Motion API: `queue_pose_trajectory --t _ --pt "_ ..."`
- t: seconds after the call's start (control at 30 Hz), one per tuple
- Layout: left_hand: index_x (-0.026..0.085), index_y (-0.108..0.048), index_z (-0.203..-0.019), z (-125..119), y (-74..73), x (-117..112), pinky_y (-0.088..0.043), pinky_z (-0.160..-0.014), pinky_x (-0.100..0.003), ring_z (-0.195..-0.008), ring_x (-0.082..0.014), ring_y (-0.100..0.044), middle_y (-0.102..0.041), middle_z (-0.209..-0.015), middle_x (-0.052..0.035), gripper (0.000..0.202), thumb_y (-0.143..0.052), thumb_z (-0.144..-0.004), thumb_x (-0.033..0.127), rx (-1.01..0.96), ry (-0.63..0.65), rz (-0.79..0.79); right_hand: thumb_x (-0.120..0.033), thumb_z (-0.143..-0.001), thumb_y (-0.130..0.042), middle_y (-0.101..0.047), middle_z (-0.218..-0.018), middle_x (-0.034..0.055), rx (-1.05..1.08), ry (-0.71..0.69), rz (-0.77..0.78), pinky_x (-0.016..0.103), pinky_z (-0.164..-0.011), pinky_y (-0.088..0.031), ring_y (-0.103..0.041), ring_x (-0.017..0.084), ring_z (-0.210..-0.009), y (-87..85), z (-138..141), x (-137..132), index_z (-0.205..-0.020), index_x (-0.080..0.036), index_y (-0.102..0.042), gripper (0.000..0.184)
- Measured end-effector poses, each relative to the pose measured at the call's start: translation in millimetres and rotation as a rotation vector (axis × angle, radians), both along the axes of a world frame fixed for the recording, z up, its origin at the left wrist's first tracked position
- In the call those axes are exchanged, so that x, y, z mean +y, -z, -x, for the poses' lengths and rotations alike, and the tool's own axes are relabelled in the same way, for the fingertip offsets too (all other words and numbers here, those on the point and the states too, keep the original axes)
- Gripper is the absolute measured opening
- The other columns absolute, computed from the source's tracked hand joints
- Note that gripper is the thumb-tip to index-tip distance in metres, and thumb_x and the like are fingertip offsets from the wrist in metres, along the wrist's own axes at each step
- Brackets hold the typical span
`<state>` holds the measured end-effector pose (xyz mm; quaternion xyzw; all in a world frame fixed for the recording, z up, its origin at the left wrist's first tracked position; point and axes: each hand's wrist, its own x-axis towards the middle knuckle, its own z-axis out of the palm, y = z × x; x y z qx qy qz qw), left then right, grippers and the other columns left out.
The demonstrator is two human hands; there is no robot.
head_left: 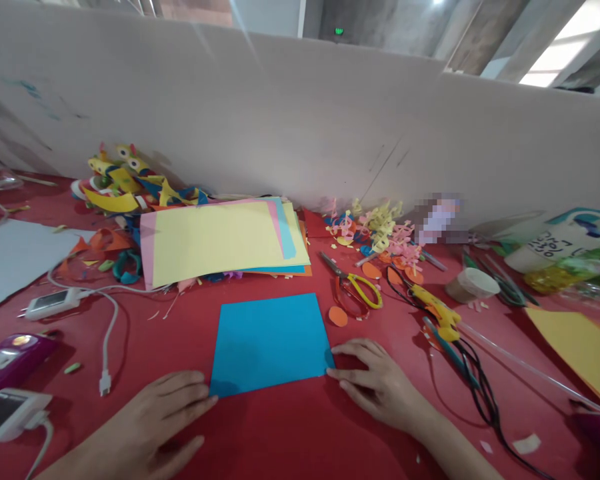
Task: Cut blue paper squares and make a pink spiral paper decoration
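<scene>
Blue paper [271, 343]: plain, rect., straight-edged. Lies flat on red tabletop [275, 437], approx. ctr. of view, long sides running L–R, R end angled slightly away. Single sheet or folded, can't tell.

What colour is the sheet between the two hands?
The sheet is bright blue, seen best in the head view.

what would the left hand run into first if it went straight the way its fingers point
The blue paper, at its near left corner; the left hand is close beside it, though contact is hard to judge.
</scene>
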<state>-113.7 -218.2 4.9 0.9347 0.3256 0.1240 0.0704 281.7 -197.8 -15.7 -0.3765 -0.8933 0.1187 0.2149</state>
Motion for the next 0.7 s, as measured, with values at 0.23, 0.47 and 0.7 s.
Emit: queue_pose_trajectory --t 0.23,0.47,0.7 --pt "0.03 -0.07 -0.088 3 -2.1 1 -0.051 -0.088 -0.034 -0.088 -0.0193 -0.064 -0.071 -0.085 -0.0035 0.025 -0.048 -0.081 0.022 -0.166 -0.187 0.054 -0.022 -0.085 -0.053 -0.061 -0.111 0.0039 -0.011 0.012 -0.015 0.036 -0.085 -0.047 -0.055 0.018 -0.101 -2.8 1 -1 -0.107 -0.033 -0.065 0.027" --pt "0.025 -0.059 -0.114 -18 -3.2 42 -0.05 -0.086 -0.035 -0.103 -0.0245 -0.06 -0.064 -0.113 -0.0068 0.038 -0.053 -0.081 0.044 -0.025 -0.344 0.042 -0.028 -0.088 -0.052 -0.065 -0.107 0.004 0.092 0.067 0.02 0.034 -0.088 -0.046 -0.057 0.016 -0.1 -6.5 10 10 -0.105 -0.028 -0.065 0.021" --pt "0.017 -0.038 -0.137 -34 9.6 83 -0.041 -0.093 -0.048 -0.118 -0.037 -0.048 -0.05 -0.131 -0.0186 0.089 -0.054 -0.066 0.068 0.132 -0.425 0.066 -0.034 -0.081 -0.062 -0.056 -0.127 0.0035 0.007 0.131 0.095 0.037 -0.101 -0.037 -0.048 0.019 -0.117 -26.6 56 58 -0.127 -0.022 -0.049 0.049"
